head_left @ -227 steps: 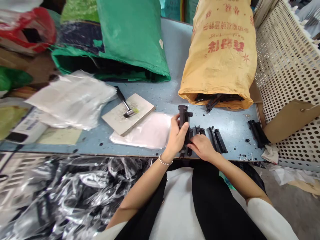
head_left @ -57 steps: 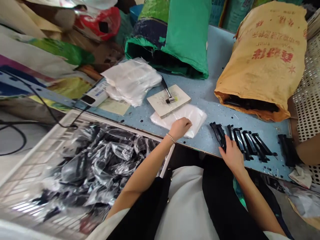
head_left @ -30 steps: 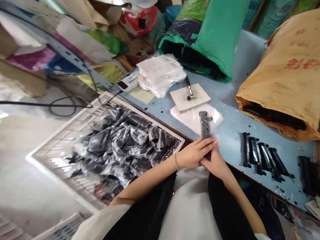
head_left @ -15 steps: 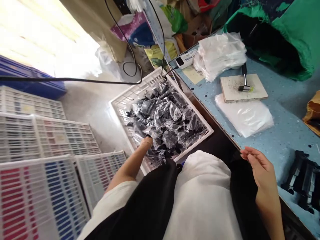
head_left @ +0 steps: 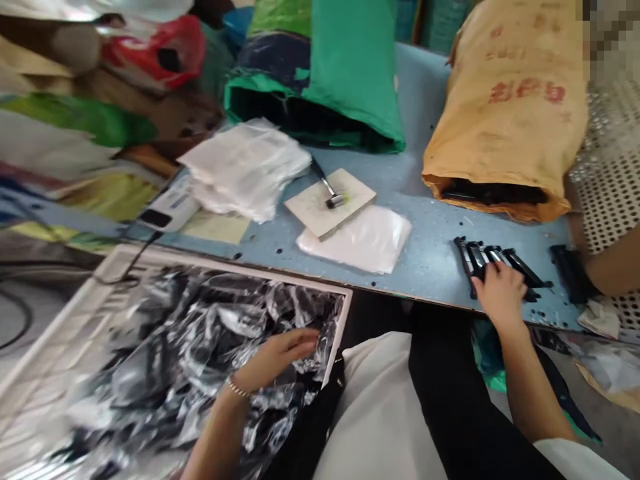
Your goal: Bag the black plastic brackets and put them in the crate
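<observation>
Pale blue and dark-speckled, the desk (head_left: 430, 257) runs across the view, with a green woven sack with a navy panel (head_left: 355, 73) lying on it, its dark mouth facing the person. To its right lies a yellow woven sack (head_left: 515, 133) printed with large red Chinese characters; these look upside down and are too blurred for me to read with confidence. Black parts show inside its mouth. Toward the left, a white rectangular plastic unit (head_left: 175, 203) carries small dark lettering, also illegible, beside a rumpled stack of clear plastic bags (head_left: 245, 167). A small tool with a black handle and metal head (head_left: 327, 187) rests on a flat beige slab (head_left: 320, 217), which overlaps a flat pile of clear plastic sleeves (head_left: 363, 243).

Near the desk's front right edge, a row of slim glossy black plastic parts (head_left: 479, 257) lies side by side. The right hand (head_left: 503, 293) is on this row, fingers curled down over it; whether they have gripped a part cannot be told. The left hand (head_left: 280, 353), fingers loosely extended with nothing visible in them, is above a white plastic crate (head_left: 343, 323) filled with black parts in clear wrapping (head_left: 233, 320).
</observation>
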A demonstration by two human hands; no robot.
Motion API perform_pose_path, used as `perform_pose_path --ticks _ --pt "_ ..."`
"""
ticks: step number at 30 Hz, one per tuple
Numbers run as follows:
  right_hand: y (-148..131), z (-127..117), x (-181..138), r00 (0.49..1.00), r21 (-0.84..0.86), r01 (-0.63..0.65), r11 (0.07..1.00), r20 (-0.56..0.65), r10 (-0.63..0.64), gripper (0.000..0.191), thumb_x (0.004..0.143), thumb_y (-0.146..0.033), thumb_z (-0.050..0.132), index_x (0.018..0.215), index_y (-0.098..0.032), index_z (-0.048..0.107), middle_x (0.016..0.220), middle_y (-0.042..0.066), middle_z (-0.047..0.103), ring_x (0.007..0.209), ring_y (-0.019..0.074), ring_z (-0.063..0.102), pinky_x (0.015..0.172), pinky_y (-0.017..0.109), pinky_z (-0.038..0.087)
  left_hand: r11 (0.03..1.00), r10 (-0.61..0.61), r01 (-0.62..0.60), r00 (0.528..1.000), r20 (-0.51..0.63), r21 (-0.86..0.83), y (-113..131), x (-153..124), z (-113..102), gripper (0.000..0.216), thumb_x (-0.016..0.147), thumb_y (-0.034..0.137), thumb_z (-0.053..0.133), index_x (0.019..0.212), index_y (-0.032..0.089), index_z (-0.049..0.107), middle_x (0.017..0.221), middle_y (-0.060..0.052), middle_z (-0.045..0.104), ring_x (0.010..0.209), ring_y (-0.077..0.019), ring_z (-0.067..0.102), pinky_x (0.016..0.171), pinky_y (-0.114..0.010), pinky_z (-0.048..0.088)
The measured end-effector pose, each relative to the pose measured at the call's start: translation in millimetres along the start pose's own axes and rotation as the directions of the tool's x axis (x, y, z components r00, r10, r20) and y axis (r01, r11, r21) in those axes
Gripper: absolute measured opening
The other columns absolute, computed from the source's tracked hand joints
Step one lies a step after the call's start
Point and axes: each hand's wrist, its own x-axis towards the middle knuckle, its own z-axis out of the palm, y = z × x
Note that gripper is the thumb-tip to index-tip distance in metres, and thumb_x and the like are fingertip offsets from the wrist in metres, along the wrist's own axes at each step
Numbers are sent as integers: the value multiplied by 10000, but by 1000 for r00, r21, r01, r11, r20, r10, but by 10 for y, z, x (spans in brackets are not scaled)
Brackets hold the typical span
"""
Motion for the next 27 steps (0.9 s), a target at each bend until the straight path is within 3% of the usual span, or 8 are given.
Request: perform_pose_path --ticks 2,5,8,12,16,20,23,27 --pt "13 76 -47 997 -79 24 997 74 -18 499 1009 -390 455 1356 -61 599 1410 296 547 1240 468 491 952 636 440 980 194 -194 981 -5 34 406 426 254 329 974 460 592 1170 225 712 1056 -69 765 962 -232 740 901 -385 620" --pt "-103 174 -151 989 -36 111 993 98 -107 630 994 -552 485 1422 -94 548 1417 282 530 1228 444 516 959 579 462 888 396 -292 878 -269 356 1046 1130 695 267 984 290 568 1191 164 679 1190 -156 699 1038 -261 706 981 -436 573" --pt "-142 219 -193 981 104 104 989 150 -119 712 952 -585 535 1459 -85 511 1259 265 615 1160 421 581 941 544 492 779 347 -127 904 -252 614 1369 1698 923 128 913 222 662 998 131 692 1130 -207 682 1069 -338 680 896 -457 577" --pt "-54 236 -81 964 456 -74 887 259 -53 580 889 -515 595 1331 -142 638 1187 186 696 1107 368 649 966 523 512 811 234 -101 959 -160 577 1303 1956 809 149 953 183 564 856 164 675 976 -124 700 933 -261 698 832 -367 557" --pt "-200 268 60 858 812 -449 372 509 -76 528 754 -539 733 1140 -180 733 1041 100 770 905 275 706 791 407 576 832 230 -72 947 -223 550 1243 1869 765 96 934 175 560 951 167 654 933 -84 695 901 -225 682 820 -329 541" --pt "-511 251 97 732 706 -679 -202 633 -251 375 755 -516 750 952 -197 758 947 76 794 869 244 734 705 334 589 810 247 -34 925 -288 586 1285 1825 903 123 927 203 609 1032 161 658 1114 -170 695 1084 -308 655 805 -361 530" --pt "-668 193 84 665 552 -747 -371 627 -405 309 810 -473 710 961 -207 746 1023 83 795 912 227 740 689 309 604 924 198 -79 936 -292 373 1255 1906 864 124 932 203 593 850 177 682 951 -132 730 960 -292 689 786 -358 513" --pt "-848 227 49 525 358 -851 -385 600 -604 364 897 -464 612 1045 -149 717 1072 142 779 827 181 717 623 260 593 976 164 -115 948 -271 187 1145 2031 664 52 874 200 648 848 183 689 740 -31 711 693 -192 677 677 -288 518"
